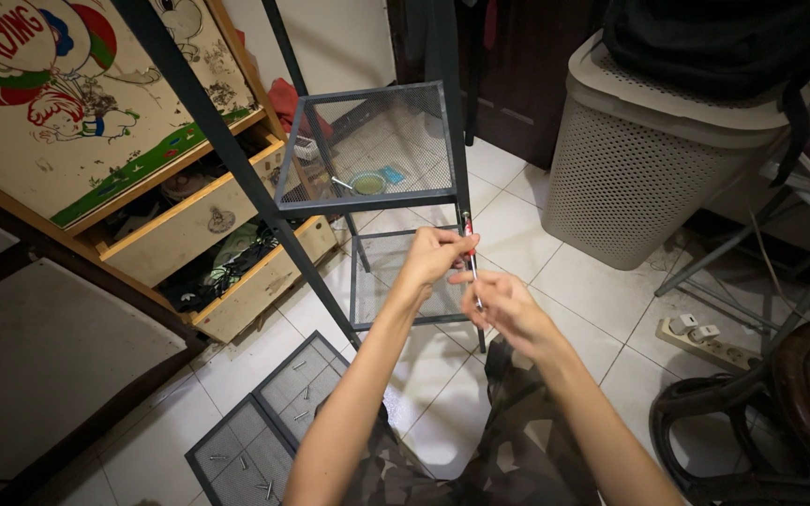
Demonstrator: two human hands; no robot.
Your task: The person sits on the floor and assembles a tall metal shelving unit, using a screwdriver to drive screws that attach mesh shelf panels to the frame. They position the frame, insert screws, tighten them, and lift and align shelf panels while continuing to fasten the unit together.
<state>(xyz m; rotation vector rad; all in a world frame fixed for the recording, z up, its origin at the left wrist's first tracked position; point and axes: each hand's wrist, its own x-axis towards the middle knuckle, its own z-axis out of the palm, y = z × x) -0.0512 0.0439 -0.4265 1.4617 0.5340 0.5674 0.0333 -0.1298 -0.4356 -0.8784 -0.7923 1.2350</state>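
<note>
Head view looks down along both bare forearms to a screwdriver point(470, 253) with a red handle and a thin metal shaft, held roughly upright in front of the right-hand post of a dark metal shelf rack point(365, 201). The left hand point(435, 258) reaches in from the lower left, arm nearly straight, wrist bent a little inward; its grip is clenched around the red handle near the top of the tool. The right hand point(503, 305) comes in from the lower right, sits just below and beside the left, and its fingers are pinched on the shaft lower down; whether anything else lies in that grip cannot be told. The two hands are almost touching.

Behind them the rack carries two mesh shelves, one above the other, through which the white tiled floor point(574, 281) shows. Two more mesh panels point(264, 422) lie flat on the floor at lower left, with small screws scattered on them. To the left stands a wooden cabinet point(189, 225) with open drawers, to the right a pale perforated laundry basket point(639, 159). A white power strip point(705, 339) lies on the tiles near a dark chair point(761, 422).
</note>
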